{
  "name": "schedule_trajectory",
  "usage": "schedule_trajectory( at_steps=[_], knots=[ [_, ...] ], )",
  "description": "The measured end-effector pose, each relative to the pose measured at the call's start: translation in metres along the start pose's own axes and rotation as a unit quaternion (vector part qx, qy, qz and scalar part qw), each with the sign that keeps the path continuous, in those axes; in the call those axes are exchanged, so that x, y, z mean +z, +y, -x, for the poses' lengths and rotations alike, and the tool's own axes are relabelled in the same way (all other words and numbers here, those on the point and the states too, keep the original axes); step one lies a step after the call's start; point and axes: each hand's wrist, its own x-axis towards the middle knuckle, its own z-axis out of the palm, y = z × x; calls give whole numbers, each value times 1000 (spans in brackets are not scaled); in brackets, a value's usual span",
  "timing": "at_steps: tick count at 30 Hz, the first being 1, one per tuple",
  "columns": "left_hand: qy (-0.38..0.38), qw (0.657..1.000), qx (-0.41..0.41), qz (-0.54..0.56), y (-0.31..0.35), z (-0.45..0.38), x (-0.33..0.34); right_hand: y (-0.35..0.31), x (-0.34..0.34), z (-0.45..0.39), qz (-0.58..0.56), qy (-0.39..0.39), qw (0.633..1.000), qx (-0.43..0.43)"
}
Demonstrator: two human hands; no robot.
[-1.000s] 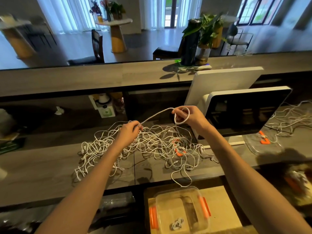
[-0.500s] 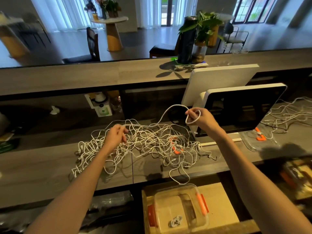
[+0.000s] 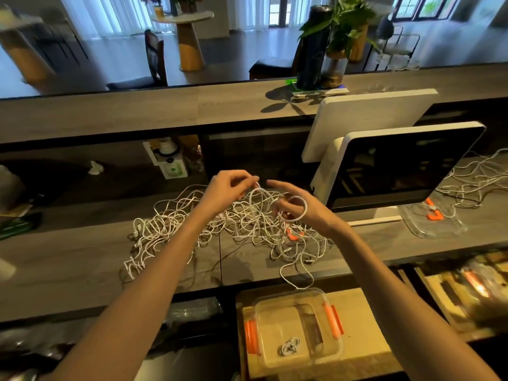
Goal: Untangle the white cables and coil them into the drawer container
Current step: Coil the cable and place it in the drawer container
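Observation:
A big tangle of white cables sprawls across the grey wooden desk. My left hand pinches one strand above the pile's middle. My right hand is close beside it, with a small loop of the same cable wound round its fingers; the index finger points left. Below the desk edge, a clear plastic container with orange clips sits in an open drawer, with one small coiled white cable inside. A loop of cable hangs off the desk edge above the container.
Two white-framed screens stand at the right of the desk. A clear lid with an orange clip lies beside them, and more white cables lie at the far right. A potted plant stands on the raised counter behind.
My hands have come together above the pile: the left rose and moved right with its strand, the right came left and down with the loop on its fingers.

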Motion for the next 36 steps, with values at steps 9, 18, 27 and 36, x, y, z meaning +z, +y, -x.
schedule_trajectory(
  at_steps=[9, 18, 27, 36],
  knots=[
    [-34, 995, -15, -92, -38, 11, 7, 6, 7, 2, 34, 47, 998, -3],
    [-125, 953, -127, -246, -105, 37, 7, 24, -16, 7, 121, 174, 977, 8],
    [-38, 983, -177, -44, -76, 39, 22, 52, -9, 42, 60, 144, 984, 81],
    [-94, 960, -221, 144, -69, 76, 68, 88, -8, 93, 142, 22, 980, 139]
  ],
)
